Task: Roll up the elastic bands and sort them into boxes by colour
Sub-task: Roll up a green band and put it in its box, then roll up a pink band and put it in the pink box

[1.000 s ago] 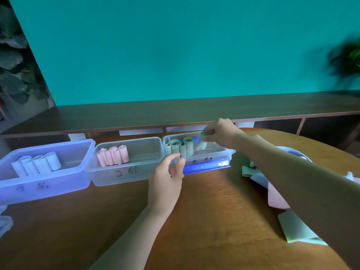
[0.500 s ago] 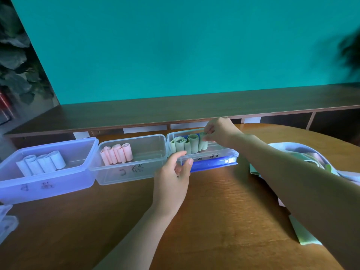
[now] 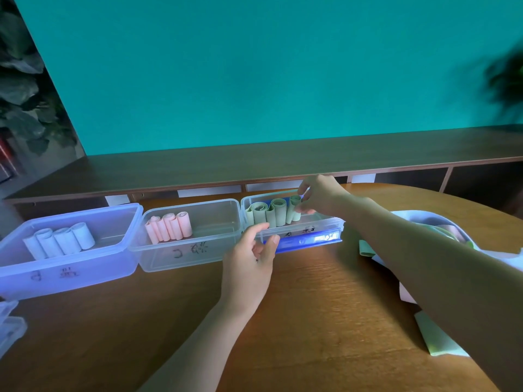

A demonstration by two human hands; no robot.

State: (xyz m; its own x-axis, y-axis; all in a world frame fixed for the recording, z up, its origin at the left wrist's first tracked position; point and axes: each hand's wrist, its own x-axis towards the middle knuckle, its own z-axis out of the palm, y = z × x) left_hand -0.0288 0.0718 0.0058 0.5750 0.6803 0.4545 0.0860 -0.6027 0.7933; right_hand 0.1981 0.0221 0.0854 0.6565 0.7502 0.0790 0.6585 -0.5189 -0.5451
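Three boxes sit in a row on the brown worktop (image 3: 325, 306). The left box (image 3: 93, 267) has white rolls (image 3: 60, 241). The middle box (image 3: 215, 250) has pink rolls (image 3: 169, 226). The right box (image 3: 325, 222) has green rolls (image 3: 268, 213) standing up in a line.

The right hand (image 3: 319, 198) pinches the last green roll (image 3: 294, 207) at the end of that line, inside the right box. The left hand (image 3: 252, 258) grips the near front edge of the same box, fingers curled on the rim, as if to hold it steady.

What could go wrong? I think the roll may spring open when the fingers let go, because stretchy bands like to uncurl. It leans on its neighbours, so a bump could tip the whole line over like dominoes. The box looks light and could slide if the left hand lets go too soon.

More flat bands (image 3: 441, 338) lie in a pile on the right side of the worktop, under the right arm. They are not rolled yet. That arm could drag them when it pulls back. A clear lid (image 3: 11, 329) peeks in at the far left edge. A long wooden shelf (image 3: 254, 165) and a teal wall (image 3: 254, 80) are behind the boxes.
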